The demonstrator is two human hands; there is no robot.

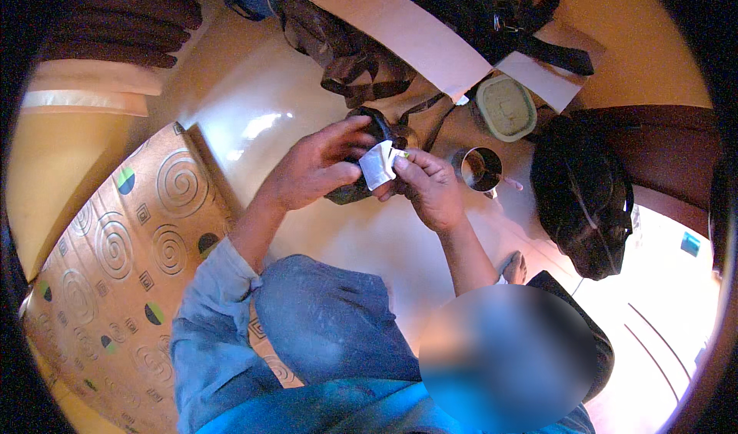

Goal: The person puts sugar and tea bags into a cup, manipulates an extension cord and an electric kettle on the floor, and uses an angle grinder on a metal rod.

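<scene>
My right hand (pixel 432 186) pinches a small white packet or folded piece of paper (pixel 375 166) between thumb and fingers, in front of my lap. Close on its left is my left hand (pixel 327 161), its thumb and fingers apart, with nothing visible in them. The left fingertips reach over a dark, shiny bag (pixel 350 193), which lies beneath the packet and is partly covered by both hands. What the packet contains cannot be made out.
Right of my hands stand a metal cup (pixel 480 169) and a pale green lidded tub (pixel 506 109). Dark bags with straps and a light board (pixel 407 30) lie at the back. A black bag (pixel 584 203) stands at right; a spiral-patterned mat (pixel 115 280) lies at left.
</scene>
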